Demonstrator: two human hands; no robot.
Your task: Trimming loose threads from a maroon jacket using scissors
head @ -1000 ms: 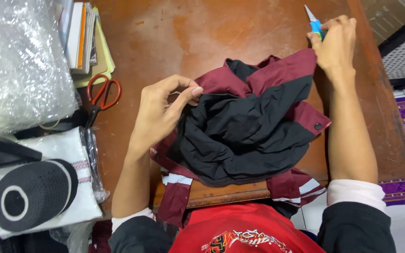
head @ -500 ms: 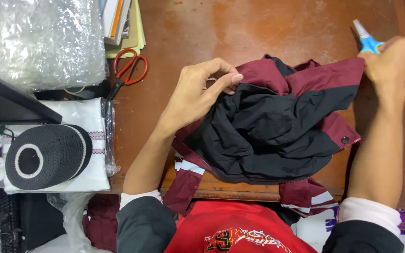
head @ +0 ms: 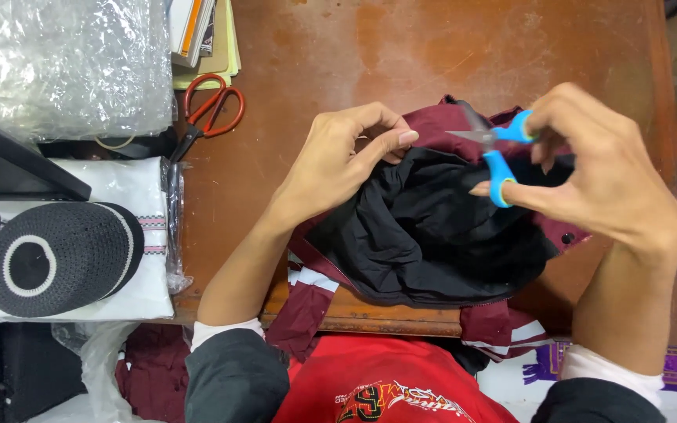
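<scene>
At the far left a sheet of clear bubble wrap (head: 64,63) covers the upper corner, and below it a dark knitted cap (head: 60,258) with a white ring sits on a folded white cloth (head: 139,235) in a clear bag. Just right of the wrap, a stack of books and papers (head: 201,35) lies at the top edge of the brown wooden worktop (head: 338,47), and a pair of orange-handled scissors (head: 209,110) lies below that stack, touching nothing else that can be made out.

The left hand (head: 334,160) comes next, reaching in from a dark sleeve with a white cuff. Its fingers are curled and pressed together, pinching the upper edge of a maroon and black garment (head: 425,235) where the maroon border meets the black lining. The garment lies bunched on the near part of the worktop, black lining up, with maroon and white striped parts hanging over the near edge toward the red shirt (head: 385,392) of the person.

To the right, the right hand (head: 605,180) hovers over the garment's upper right part, holding small blue-handled scissors (head: 495,153) with fingers through the loops. The short blades point left toward the left hand's fingertips, just above the maroon edge; whether they touch the cloth cannot be told.
</scene>
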